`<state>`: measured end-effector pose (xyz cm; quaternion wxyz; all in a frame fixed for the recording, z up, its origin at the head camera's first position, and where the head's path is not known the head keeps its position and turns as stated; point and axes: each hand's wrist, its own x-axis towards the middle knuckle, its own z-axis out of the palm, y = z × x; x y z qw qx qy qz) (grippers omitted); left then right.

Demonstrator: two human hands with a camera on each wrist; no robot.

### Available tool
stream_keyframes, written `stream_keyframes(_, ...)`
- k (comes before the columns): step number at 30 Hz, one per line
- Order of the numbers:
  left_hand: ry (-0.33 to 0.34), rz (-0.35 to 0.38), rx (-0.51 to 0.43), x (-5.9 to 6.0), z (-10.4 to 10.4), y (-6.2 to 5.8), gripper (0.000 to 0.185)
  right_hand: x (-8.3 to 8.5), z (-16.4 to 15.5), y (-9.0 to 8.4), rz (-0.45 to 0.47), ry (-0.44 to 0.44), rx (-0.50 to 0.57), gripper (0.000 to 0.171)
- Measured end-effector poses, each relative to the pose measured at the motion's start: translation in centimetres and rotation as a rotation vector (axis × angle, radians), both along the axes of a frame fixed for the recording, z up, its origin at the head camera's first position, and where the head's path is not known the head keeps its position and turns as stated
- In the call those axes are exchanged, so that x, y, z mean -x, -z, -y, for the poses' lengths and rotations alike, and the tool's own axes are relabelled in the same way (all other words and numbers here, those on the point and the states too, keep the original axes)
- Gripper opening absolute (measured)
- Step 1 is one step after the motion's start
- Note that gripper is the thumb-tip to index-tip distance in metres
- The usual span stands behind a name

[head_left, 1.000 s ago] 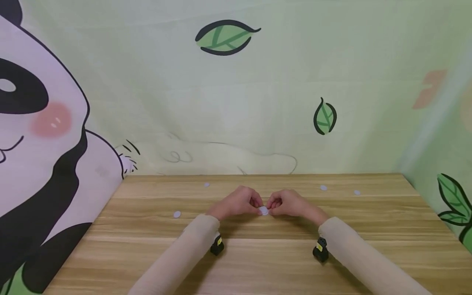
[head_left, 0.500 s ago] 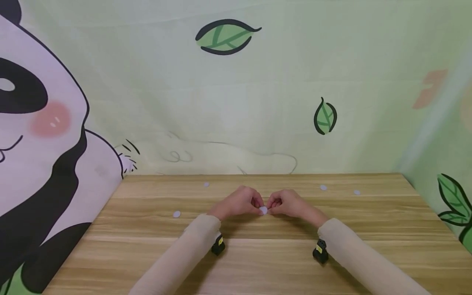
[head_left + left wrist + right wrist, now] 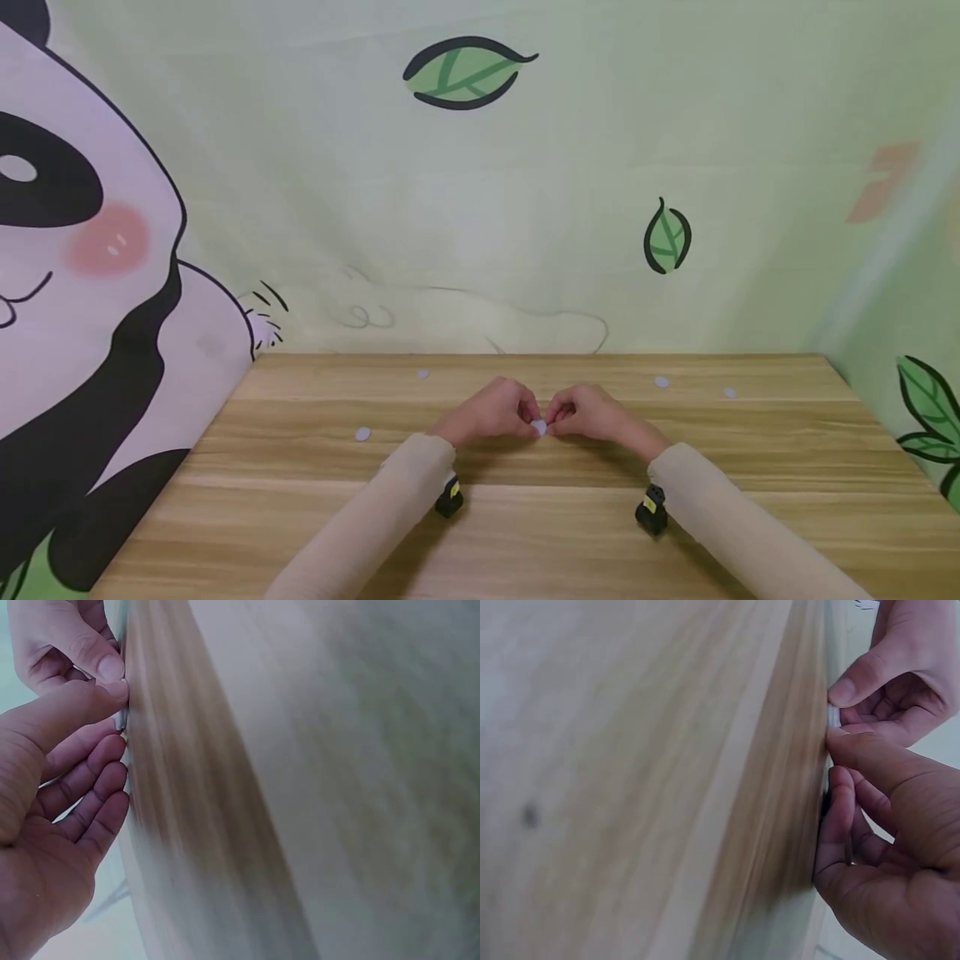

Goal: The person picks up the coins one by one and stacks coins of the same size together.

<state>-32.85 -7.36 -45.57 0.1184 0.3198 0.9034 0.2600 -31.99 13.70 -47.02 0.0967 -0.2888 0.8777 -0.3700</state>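
Note:
At the middle of the table, a small round white disc (image 3: 538, 427) lies between my two hands. My left hand (image 3: 497, 411) pinches its left side with thumb and fingertips. From the other side my right hand (image 3: 588, 412) pinches its right edge. In the left wrist view the disc (image 3: 122, 718) shows as a thin edge by the thumb, and in the right wrist view the disc (image 3: 833, 715) is also edge-on between both thumbs. Fingers cover part of its rim, so whether it is one disc or a stack cannot be told.
Further white discs lie flat on the wooden table (image 3: 525, 533): one disc (image 3: 363, 434) to the left, one (image 3: 423, 374) at the back left, and two discs (image 3: 662, 382) (image 3: 730, 392) at the back right. A printed cloth (image 3: 480, 192) hangs behind the table.
Both hands stay at the same spot with the disc between them, with only slight finger movement. The whole head view has shifted a little.

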Motion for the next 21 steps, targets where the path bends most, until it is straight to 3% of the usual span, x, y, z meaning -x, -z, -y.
stream_keyframes(21,-0.012,0.017,-0.015,0.1,-0.1,-0.1,0.012,0.0,0.7,-1.0,0.098,0.048,-0.053,0.005)
